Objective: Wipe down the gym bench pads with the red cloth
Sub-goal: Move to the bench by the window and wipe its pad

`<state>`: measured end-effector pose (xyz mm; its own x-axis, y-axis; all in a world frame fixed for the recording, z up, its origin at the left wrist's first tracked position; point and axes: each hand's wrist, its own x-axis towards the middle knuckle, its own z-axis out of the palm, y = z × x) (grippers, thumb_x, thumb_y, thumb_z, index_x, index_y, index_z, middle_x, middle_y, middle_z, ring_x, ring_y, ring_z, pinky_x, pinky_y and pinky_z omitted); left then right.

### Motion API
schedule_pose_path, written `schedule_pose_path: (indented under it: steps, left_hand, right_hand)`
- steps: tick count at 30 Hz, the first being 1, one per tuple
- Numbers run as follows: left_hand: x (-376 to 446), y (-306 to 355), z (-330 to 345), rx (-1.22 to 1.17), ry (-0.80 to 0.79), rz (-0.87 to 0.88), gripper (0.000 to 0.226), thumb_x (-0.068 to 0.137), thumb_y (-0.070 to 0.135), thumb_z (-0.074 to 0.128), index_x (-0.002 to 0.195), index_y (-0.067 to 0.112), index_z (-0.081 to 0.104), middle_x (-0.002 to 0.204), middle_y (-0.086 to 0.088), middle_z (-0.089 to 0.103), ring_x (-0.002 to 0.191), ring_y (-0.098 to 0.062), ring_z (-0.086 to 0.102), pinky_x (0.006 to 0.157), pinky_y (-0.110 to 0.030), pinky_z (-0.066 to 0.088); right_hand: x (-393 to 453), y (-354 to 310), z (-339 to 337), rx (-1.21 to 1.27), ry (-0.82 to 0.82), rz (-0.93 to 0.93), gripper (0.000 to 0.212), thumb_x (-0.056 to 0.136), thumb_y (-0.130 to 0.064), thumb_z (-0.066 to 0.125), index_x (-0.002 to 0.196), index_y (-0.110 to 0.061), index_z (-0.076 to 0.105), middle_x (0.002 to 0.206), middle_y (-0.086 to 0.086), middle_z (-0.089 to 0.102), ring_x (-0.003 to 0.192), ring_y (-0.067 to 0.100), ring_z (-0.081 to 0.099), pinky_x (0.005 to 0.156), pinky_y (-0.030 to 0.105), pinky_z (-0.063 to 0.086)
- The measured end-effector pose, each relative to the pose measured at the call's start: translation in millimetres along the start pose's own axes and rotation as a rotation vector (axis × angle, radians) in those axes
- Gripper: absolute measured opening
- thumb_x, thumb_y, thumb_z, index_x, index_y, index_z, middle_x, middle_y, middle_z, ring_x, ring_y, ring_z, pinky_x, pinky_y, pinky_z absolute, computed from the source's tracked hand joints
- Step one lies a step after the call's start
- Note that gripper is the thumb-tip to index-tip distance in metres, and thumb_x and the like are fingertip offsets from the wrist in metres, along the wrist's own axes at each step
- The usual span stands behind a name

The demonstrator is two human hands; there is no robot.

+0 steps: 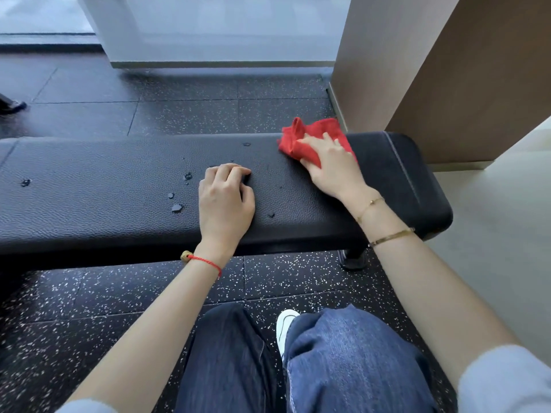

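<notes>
Head view. The black bench pad ran across the frame and was cut off at the left edge; a seam near that edge suggested a second pad section, mostly out of view. Only one foot of the bench frame showed beneath the right end; the rest of the support was hidden under the pad. Several small nicks or droplets marked the pad surface; which of the two could not be determined.

The red cloth lay bunched on the pad's far edge near the right end. The right hand rested flat on it, fingers spread and fairly straight, covering the cloth's near corner. The left hand rested on the pad at centre, fingers curled under with knuckles up, holding nothing visible; the fingertips were hidden.

A dark object at the far left edge was cut off and unidentifiable. A white shoe was partly hidden by the jeans.

No brand, label or legible writing was seen on any item.
</notes>
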<state>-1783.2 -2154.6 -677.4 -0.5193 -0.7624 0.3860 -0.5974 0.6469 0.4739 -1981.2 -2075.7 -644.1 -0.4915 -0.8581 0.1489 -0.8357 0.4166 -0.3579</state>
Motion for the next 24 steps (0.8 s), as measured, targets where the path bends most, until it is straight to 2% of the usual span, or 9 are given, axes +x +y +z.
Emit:
schedule_pose_path:
  steps: [3,5,8,12,15,20,24]
  left_hand:
    - [1.4,-1.9,0.4,-0.008,0.005,-0.004,0.026,0.086,0.012,0.052,0.107,0.015,0.068,0.113,-0.001,0.065,0.111,-0.027,0.052,0.095,-0.038,0.040]
    - [1.6,-2.0,0.7,-0.011,0.001,0.000,0.026,0.086,0.011,0.053,0.107,0.015,0.068,0.113,-0.001,0.065,0.111,-0.028,0.052,0.094,-0.038,0.040]
    - [1.0,-2.7,0.4,0.000,0.006,0.010,0.025,0.086,0.011,0.054,0.107,0.015,0.068,0.113,-0.001,0.066,0.110,-0.028,0.053,0.092,-0.038,0.040]
    - [1.3,-0.6,-0.1,0.007,-0.001,0.007,0.025,0.087,0.011,0.053,0.107,0.014,0.067,0.113,-0.001,0.065,0.111,-0.028,0.052,0.093,-0.037,0.040]
    - [2.2,0.8,-0.8,-0.003,0.000,0.003,0.025,0.086,0.011,0.053,0.106,0.014,0.067,0.113,-0.001,0.065,0.110,-0.028,0.053,0.093,-0.038,0.040]
    - [1.1,-0.1,-1.5,-0.030,0.000,0.000,0.026,0.085,0.009,0.053,0.106,0.013,0.068,0.113,-0.002,0.066,0.110,-0.028,0.053,0.096,-0.040,0.042]
    - [-0.6,-1.1,-1.7,-0.034,-0.009,0.015,0.024,0.087,0.009,0.055,0.107,0.011,0.068,0.115,-0.003,0.065,0.112,-0.028,0.053,0.096,-0.040,0.042]
  right_hand:
    - [-36.0,-9.2,5.7,0.052,-0.078,-0.159,0.041,0.090,-0.026,0.058,0.130,-0.032,0.050,0.146,-0.010,0.044,0.141,0.026,0.031,0.116,0.036,0.020]
    - [-54.8,1.8,0.2,0.081,-0.086,-0.202,0.040,0.090,-0.026,0.058,0.130,-0.033,0.051,0.146,-0.012,0.043,0.142,0.023,0.030,0.118,0.035,0.019]
    - [-47.1,26.0,-12.4,0.042,-0.026,-0.103,0.039,0.091,-0.027,0.057,0.129,-0.033,0.052,0.145,-0.010,0.046,0.140,0.022,0.032,0.115,0.037,0.023]
    - [-1.6,27.9,-12.9,-0.005,0.040,0.087,0.040,0.092,-0.028,0.055,0.132,-0.028,0.051,0.141,0.005,0.050,0.137,0.034,0.035,0.108,0.042,0.031]
    - [12.1,7.7,-2.2,-0.005,-0.005,0.042,0.039,0.092,-0.028,0.054,0.131,-0.028,0.051,0.142,0.002,0.050,0.138,0.035,0.034,0.112,0.041,0.025]
    - [-26.8,-2.4,3.7,0.070,-0.089,-0.155,0.040,0.091,-0.026,0.057,0.130,-0.032,0.051,0.146,-0.010,0.044,0.142,0.026,0.029,0.118,0.040,0.020]
    - [-37.3,20.2,-7.2,0.059,-0.054,-0.106,0.041,0.091,-0.026,0.057,0.131,-0.033,0.051,0.146,-0.012,0.044,0.142,0.023,0.030,0.118,0.040,0.022]
